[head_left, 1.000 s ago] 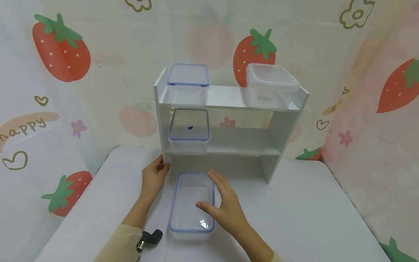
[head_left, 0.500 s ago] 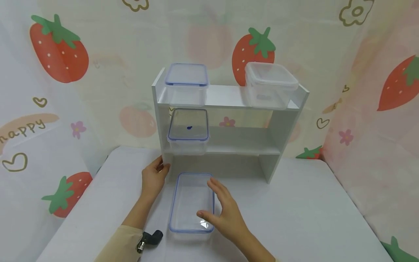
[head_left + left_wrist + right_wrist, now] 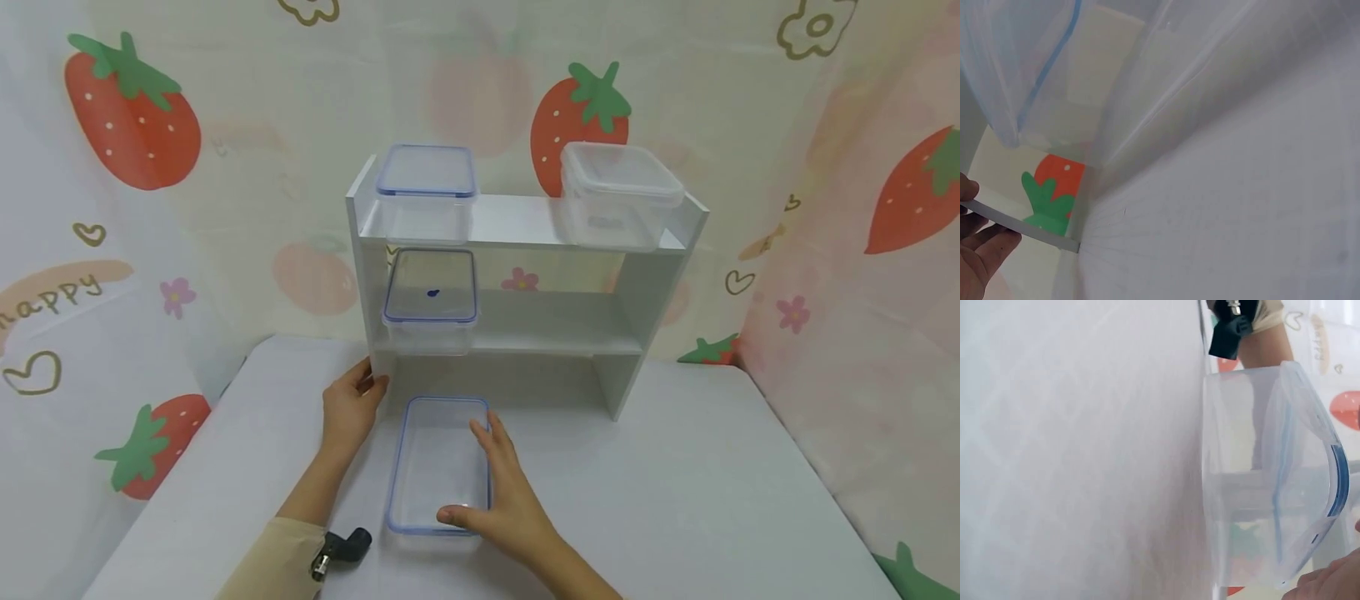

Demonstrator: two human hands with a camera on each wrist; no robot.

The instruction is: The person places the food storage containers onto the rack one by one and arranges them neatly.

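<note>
A clear lidded food container (image 3: 438,467) with a blue-edged lid sits on the table in front of the shelf. My right hand (image 3: 506,500) spreads over its right side, thumb across the near part of the lid and fingers along the right edge. In the right wrist view the container (image 3: 1244,487) shows from the side, with part of my hand (image 3: 1329,581) at the lower right. My left hand (image 3: 352,408) grips the front edge of the white shelf's left side panel (image 3: 365,283); in the left wrist view thumb and fingers lie on either side of that panel (image 3: 1029,230).
The white two-tier shelf (image 3: 555,333) stands at the back of the table. A blue-rimmed container (image 3: 427,200) and a plain clear one (image 3: 618,200) sit on top; another with a blue mark (image 3: 432,308) sits on the middle tier. Strawberry-printed curtain (image 3: 300,167) surrounds the table.
My right hand has moved down toward me along the container's right side, and its thumb has come nearer the lid's near edge. My left hand and the containers have stayed put.
</note>
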